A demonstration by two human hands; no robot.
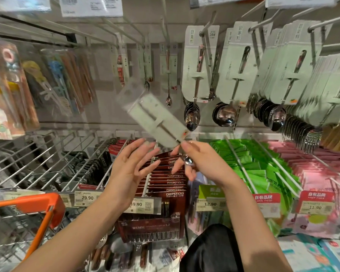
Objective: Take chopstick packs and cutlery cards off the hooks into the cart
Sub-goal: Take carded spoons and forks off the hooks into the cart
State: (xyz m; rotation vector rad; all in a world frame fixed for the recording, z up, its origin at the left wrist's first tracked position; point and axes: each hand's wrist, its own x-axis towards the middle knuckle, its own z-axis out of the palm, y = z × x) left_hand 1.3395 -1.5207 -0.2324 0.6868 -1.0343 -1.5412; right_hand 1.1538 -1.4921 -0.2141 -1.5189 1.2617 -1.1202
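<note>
My right hand (199, 163) pinches the spoon end of a pale green cutlery card (155, 116), which is blurred and tilted up to the left in front of the display. Beside it, my left hand (132, 165) is spread open with straight fingers, just short of the card's lower edge. More cutlery cards (238, 63) with spoons and forks hang on hooks at the upper right. Dark red chopstick packs (173, 185) hang in a row on the hook below my hands. The cart (33, 205), with an orange corner and wire sides, is at the lower left.
Children's chopstick packs (53, 81) hang at the upper left. Green packs (251, 165) and pink packs (310, 169) fill the lower hooks on the right. Price tags (86, 198) line the hook ends. A boxed chopstick set (151, 228) hangs low in the middle.
</note>
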